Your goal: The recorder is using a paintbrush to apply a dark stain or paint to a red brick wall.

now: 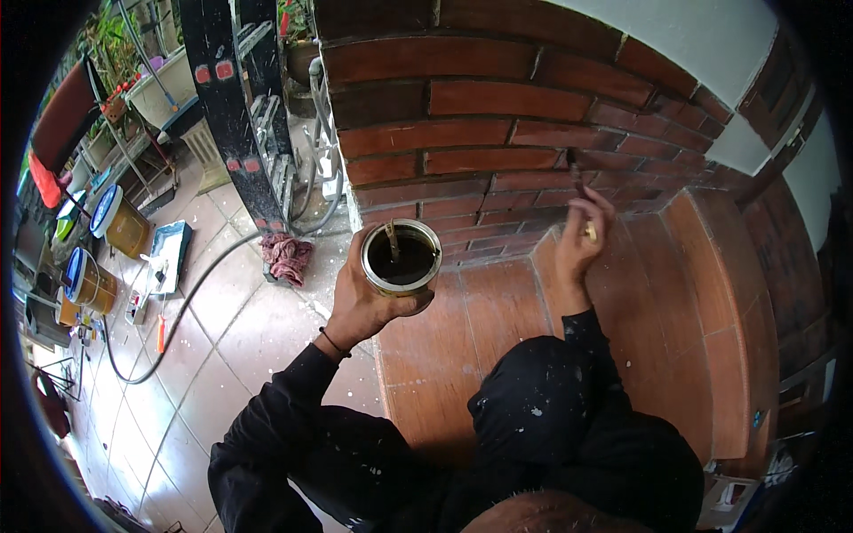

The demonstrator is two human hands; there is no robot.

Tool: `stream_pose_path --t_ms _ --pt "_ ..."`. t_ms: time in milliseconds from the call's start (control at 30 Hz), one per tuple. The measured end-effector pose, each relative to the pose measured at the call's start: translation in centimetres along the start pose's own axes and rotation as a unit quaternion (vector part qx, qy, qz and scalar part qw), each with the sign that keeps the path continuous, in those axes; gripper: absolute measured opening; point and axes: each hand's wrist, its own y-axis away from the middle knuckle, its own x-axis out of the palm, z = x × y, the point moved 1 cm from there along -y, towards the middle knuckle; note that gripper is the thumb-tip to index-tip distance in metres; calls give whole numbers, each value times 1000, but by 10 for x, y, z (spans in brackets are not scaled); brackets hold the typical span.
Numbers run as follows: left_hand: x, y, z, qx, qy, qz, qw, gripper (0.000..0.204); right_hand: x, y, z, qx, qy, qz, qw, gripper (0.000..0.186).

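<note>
My left hand (357, 298) is wrapped round an open metal can (404, 289), held upright in front of the wall. Dark liquid (410, 261) lies inside it, and a thin stick (392, 238) leans against its inner far side. On the right, my right hand (582, 242) is closed on a slim paintbrush (576, 173). Its dark tip meets or nearly meets the brick wall (498, 99); contact is hard to tell. Some bricks look darker and wetter than others.
A paint-spattered ladder (235, 115) stands left of the wall, a crumpled cloth (286, 258) at its foot. A hose (200, 289) curves over the pale tiles. Lidded buckets (120, 222) and a paint tray (171, 256) sit far left. Terracotta steps (702, 302) rise on the right.
</note>
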Motion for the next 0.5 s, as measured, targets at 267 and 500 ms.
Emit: stream_pose_path --t_ms 267,500 --pt "-1 3 2 3 0 -3 1000 106 61 52 90 -23 -342 241 908 25" --pt "-1 0 -5 6 -2 4 1000 105 31 28 -26 196 -290 48 935 7"
